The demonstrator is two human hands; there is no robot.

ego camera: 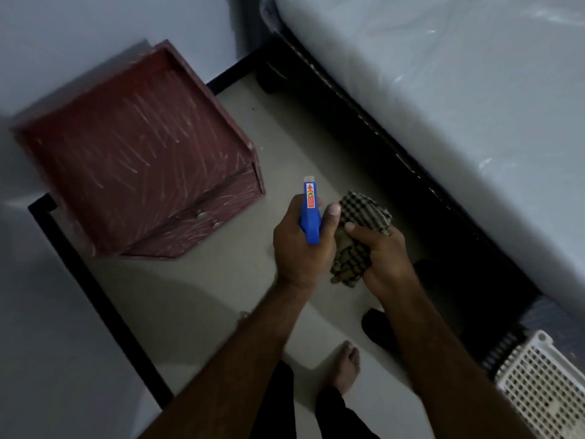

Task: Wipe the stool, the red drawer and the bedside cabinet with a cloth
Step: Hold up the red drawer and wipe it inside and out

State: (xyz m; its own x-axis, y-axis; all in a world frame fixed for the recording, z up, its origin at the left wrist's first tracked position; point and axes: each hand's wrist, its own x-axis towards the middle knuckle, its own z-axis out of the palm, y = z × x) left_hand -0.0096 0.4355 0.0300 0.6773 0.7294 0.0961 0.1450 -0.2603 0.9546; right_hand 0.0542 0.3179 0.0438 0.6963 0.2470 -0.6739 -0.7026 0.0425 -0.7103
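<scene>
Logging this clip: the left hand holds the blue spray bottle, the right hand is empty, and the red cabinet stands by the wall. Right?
No: in the head view the right hand grips a bunched checked cloth. The rest stands: the left hand holds the blue spray bottle, and the red cabinet stands by the wall.

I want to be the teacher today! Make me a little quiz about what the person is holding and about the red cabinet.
1. True or false: the left hand grips a blue spray bottle.
2. What does the right hand hold? A) a sponge B) a checked cloth C) a brush
3. Fill in: the front of the red cabinet shows ___ round knobs.

Key: 1 true; 2 B; 3 two.
</scene>
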